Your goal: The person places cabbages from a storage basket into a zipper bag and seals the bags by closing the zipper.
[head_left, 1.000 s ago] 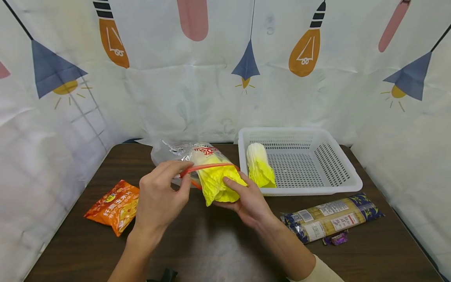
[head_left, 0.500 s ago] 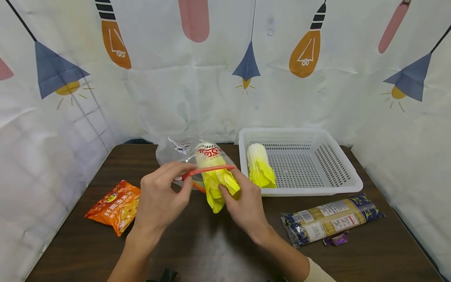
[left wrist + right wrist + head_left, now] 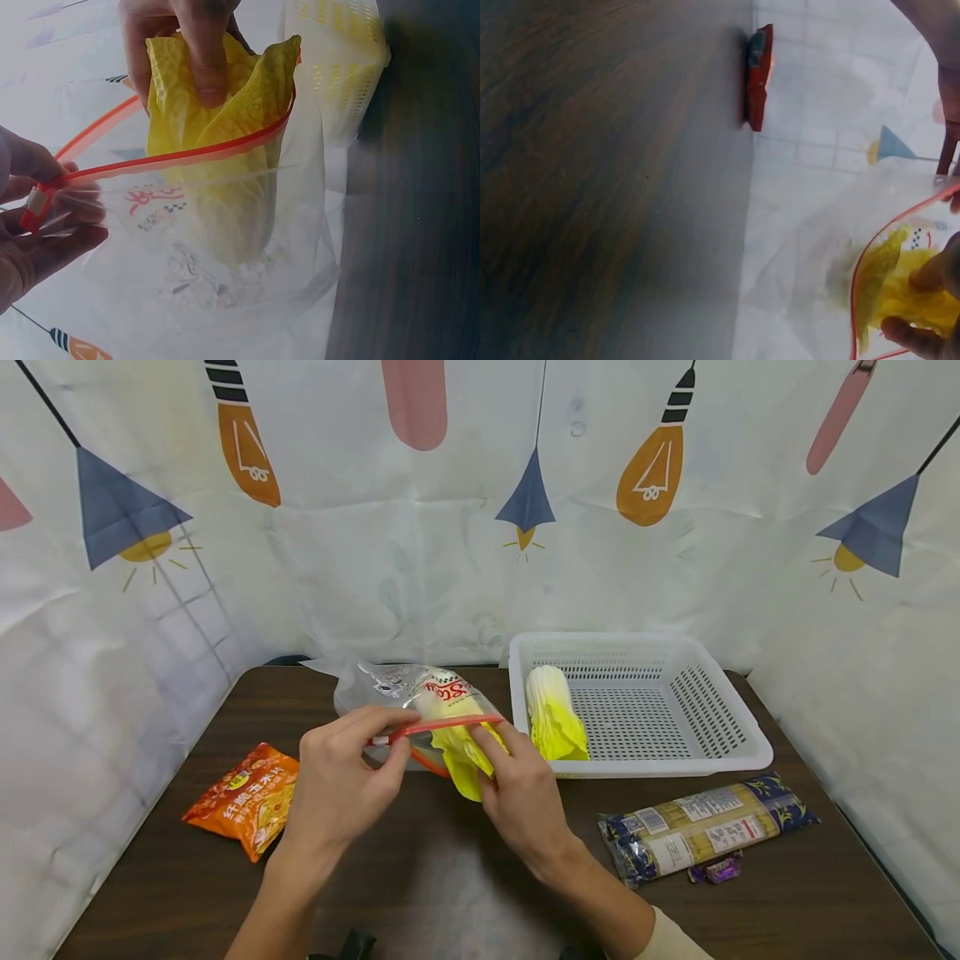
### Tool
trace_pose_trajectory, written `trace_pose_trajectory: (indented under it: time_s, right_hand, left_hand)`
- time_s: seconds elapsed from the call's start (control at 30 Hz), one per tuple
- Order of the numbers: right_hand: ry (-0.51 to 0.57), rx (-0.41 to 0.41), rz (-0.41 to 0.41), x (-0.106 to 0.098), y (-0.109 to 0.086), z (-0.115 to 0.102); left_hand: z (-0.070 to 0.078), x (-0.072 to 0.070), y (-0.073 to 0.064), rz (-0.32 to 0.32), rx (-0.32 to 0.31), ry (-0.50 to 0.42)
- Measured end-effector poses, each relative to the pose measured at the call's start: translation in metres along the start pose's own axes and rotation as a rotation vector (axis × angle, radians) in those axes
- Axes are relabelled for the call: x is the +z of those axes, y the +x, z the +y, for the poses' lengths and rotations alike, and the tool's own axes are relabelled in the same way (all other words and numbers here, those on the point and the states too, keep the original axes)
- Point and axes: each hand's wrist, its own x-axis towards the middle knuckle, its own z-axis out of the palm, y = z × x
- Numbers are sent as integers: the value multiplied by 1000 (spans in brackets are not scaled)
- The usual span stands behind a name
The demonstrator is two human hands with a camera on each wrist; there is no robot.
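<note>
A clear zip bag [image 3: 375,683] with a red seal strip is stretched sideways above the table, mouth toward me. My left hand [image 3: 348,777] pinches one corner of its mouth, beside the white slider. Inside the bag lies a napa cabbage [image 3: 463,764], white end in, its yellow leaves sticking out of the mouth. My right hand [image 3: 525,802] grips those leaves at the opening. The left wrist view shows the right thumb pressed on the cabbage [image 3: 176,97] and the red strip passing across it. In the right wrist view the leaves [image 3: 900,292] sit within the red-rimmed mouth.
A white perforated basket [image 3: 660,767] at the back right holds another napa cabbage [image 3: 553,714]. In front of it lie a long pasta packet [image 3: 705,827] and purple wrapped candies [image 3: 720,868]. An orange snack bag [image 3: 246,800] lies left of my left hand.
My right hand has shifted its hold from under the leaves to over them at the bag's mouth. Less of the cabbage sticks out now. The left hand keeps its pinch.
</note>
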Motion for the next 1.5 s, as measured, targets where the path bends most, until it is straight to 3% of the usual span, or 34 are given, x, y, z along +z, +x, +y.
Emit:
trace_pose_trajectory:
  time_s: [0.43, 0.83, 1.03, 1.5]
  right_hand:
    - [-100, 20, -2, 2, 0, 3]
    - [-27, 46, -42, 3, -1, 0]
    - [-46, 33, -13, 4, -1, 1]
    - [52, -58, 169, 15, -4, 6]
  left_hand:
    - [-1, -3, 1, -16, -43, -15]
    - [-4, -8, 1, 34, -93, -4]
    - [-3, -7, 1, 25, -111, 4]
    - [-1, -6, 1, -67, -127, -18]
